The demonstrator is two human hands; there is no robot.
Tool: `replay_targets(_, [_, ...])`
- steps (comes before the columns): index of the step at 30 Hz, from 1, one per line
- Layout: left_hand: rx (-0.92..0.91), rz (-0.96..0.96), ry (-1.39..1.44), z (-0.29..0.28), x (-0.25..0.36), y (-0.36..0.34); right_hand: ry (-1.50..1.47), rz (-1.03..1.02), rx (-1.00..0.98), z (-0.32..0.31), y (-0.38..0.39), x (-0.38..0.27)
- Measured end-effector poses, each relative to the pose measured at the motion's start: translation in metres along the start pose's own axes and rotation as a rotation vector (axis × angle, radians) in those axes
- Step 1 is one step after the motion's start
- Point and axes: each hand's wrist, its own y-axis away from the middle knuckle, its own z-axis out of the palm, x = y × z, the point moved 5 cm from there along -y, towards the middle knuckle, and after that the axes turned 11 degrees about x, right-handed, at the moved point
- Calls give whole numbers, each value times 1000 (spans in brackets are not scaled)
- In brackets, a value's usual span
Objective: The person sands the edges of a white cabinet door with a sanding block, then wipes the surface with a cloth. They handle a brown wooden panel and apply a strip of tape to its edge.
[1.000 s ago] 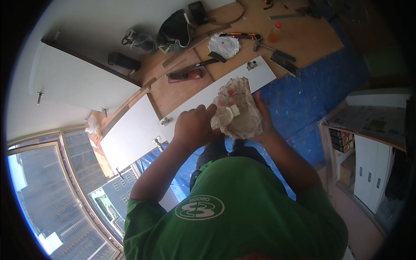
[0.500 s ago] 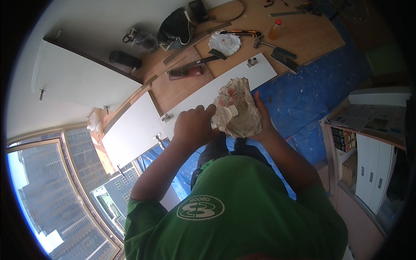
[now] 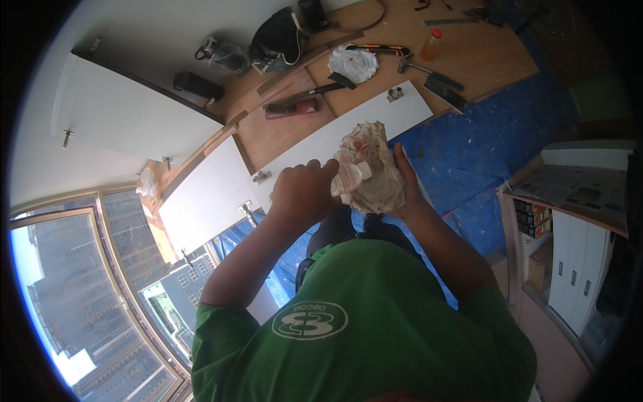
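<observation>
The left hand (image 3: pixel 301 194) is curled closed around what looks like a small clear bottle (image 3: pixel 349 179), its pale end pointing right over a crumpled beige sheet (image 3: pixel 383 187). That sheet, already bearing reddish patches, lies in the half-curled right hand (image 3: pixel 412 197), which holds its right side, thumb raised. With the bottle not yet put down, the handwork seems midway; blue sheeting (image 3: pixel 462 154) spreads beyond.
</observation>
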Motion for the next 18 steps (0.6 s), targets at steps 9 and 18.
replay_targets(9, [3,4,8,3,-2,-2,0,22,2,-9,-7,5])
replay_targets(18, [450,158,433,54,-56,4,-69,-58,-25,-23,-34,11])
